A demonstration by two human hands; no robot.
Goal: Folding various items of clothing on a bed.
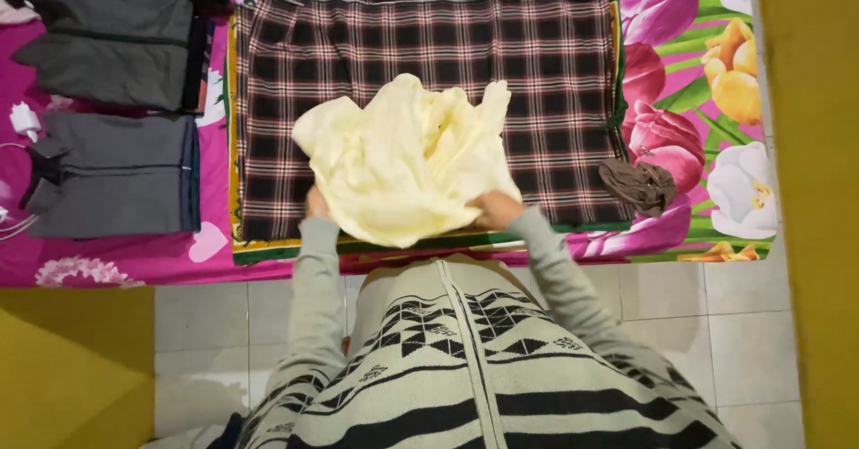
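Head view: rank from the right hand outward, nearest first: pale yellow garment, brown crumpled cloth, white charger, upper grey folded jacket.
1. Pale yellow garment: in the right hand itself, centre of the plaid cloth.
2. Brown crumpled cloth: to its right, at the plaid's edge.
3. Upper grey folded jacket: far upper left.
4. White charger: far left edge.

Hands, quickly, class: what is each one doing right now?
Left hand: closed on the near left edge of the pale yellow garment.
Right hand: closed on the garment's near right edge; its fingers are tucked into the cloth.
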